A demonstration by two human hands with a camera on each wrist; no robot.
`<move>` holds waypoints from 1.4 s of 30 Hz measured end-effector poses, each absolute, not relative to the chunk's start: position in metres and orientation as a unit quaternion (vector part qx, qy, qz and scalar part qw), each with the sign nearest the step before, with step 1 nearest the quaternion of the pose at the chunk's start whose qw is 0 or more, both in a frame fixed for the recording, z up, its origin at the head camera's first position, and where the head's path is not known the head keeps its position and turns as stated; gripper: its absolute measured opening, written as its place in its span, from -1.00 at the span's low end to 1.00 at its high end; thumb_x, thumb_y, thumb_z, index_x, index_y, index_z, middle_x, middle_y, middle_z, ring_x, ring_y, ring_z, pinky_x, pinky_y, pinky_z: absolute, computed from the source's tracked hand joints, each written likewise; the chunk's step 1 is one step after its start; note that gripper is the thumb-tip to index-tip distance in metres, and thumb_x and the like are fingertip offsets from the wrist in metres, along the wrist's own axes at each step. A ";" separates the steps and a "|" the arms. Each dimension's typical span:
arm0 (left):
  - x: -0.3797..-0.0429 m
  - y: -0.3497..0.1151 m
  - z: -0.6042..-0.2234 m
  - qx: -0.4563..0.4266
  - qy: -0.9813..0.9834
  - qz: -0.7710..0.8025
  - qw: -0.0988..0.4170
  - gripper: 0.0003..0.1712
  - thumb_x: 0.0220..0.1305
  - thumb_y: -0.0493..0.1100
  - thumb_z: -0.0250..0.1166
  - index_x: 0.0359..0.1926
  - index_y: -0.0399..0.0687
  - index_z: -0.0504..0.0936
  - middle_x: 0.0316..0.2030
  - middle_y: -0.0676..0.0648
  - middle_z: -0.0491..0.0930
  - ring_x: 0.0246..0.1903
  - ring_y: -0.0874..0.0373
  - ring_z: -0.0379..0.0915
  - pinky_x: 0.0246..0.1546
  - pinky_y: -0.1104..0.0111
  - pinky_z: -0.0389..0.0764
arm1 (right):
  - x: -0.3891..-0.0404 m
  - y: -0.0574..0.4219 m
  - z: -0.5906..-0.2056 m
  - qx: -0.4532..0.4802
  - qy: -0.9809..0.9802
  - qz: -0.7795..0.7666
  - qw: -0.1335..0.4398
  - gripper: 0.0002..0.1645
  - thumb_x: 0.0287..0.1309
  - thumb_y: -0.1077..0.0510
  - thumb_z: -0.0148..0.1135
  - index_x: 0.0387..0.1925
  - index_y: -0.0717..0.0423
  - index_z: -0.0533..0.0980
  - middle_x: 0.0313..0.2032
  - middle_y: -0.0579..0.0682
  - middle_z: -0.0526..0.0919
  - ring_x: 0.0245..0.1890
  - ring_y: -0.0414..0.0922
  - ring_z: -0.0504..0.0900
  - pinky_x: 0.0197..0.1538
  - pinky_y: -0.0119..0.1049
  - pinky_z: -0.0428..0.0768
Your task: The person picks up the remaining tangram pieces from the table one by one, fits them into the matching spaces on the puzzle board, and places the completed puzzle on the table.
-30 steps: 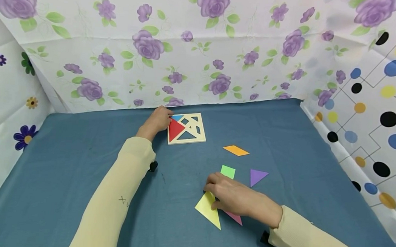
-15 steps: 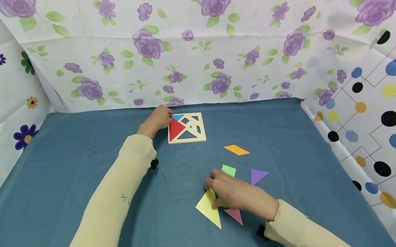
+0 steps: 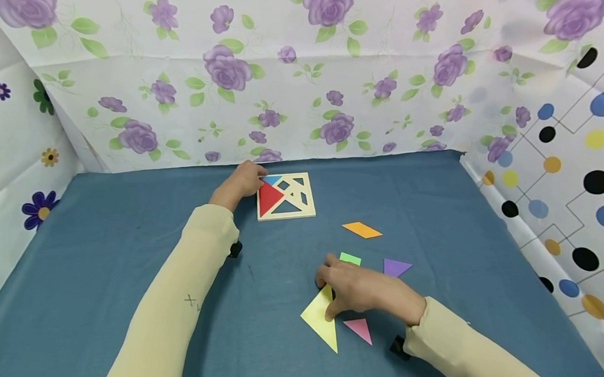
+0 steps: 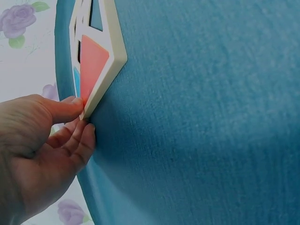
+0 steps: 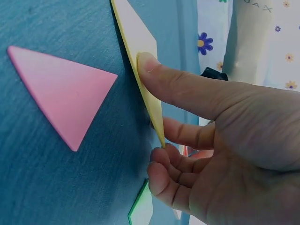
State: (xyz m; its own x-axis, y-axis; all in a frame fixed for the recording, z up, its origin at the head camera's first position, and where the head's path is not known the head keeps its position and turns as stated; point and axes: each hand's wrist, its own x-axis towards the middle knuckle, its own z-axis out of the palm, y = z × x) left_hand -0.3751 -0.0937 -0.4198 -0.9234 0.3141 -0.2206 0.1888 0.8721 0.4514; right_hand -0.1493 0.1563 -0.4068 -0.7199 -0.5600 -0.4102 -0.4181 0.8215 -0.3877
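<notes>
A pale, smooth, square tray (image 4: 114,37) with thick, straight edges lies near the back of a blue, finely woven cloth (image 3: 96,245). The left hand (image 3: 242,179) pinches its far left corner, the thumb on top and the fingers bent against the edge below. Set into the tray are a flat red triangle (image 3: 268,199) and, next to it, a blue piece (image 3: 271,180), partly covered by the fingers; five other cut-outs, triangular and four-sided, show dark blue. Well apart, nearer the person, the right hand (image 3: 358,289) grips a large yellow triangle (image 3: 322,316), thumb on one face and bent fingers at the other; the piece is thin, sharp-cornered and tilted, and whether it touches the cloth cannot be told. A small, glossy pink triangle (image 5: 68,91) lies flat beside it. Just beyond the right hand are a green four-sided piece (image 3: 350,258), partly hidden, and a purple triangle (image 3: 396,267), with an orange parallelogram (image 3: 362,230) farther back. A creased, flower-printed sheet (image 3: 282,95) hangs behind.
</notes>
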 end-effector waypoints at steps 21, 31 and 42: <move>-0.357 -0.095 -0.420 0.151 0.950 0.227 0.152 -0.55 0.51 -0.37 0.12 0.35 -0.27 0.54 0.31 -0.32 0.44 0.27 -0.11 0.35 0.34 0.10 0.44 | -0.140 0.190 -0.412 -0.305 0.876 -0.316 0.197 -0.79 0.16 0.26 0.53 -0.26 0.06 0.61 -0.32 -0.16 0.50 -0.37 -0.26 0.46 -0.29 -0.38 0.57; -0.342 -0.097 -0.420 0.179 0.949 0.212 0.148 -0.57 0.49 -0.37 0.16 0.33 -0.29 0.57 0.23 -0.33 0.49 0.24 -0.13 0.32 0.31 0.08 0.44 | -0.135 0.204 -0.409 -0.258 0.844 -0.403 0.243 -0.95 0.29 0.35 0.38 -0.26 0.19 0.64 -0.48 -0.04 0.65 -0.57 -0.17 0.62 -0.44 -0.16 0.72; -0.327 -0.099 -0.419 0.205 0.946 0.207 0.145 -0.57 0.51 -0.35 0.18 0.33 -0.31 0.56 0.18 -0.34 0.52 0.15 -0.12 0.37 0.23 0.08 0.49 | -0.130 0.213 -0.407 -0.244 0.842 -0.415 0.243 -0.95 0.30 0.29 0.40 -0.26 0.18 0.64 -0.50 -0.03 0.67 -0.58 -0.16 0.62 -0.47 -0.13 0.71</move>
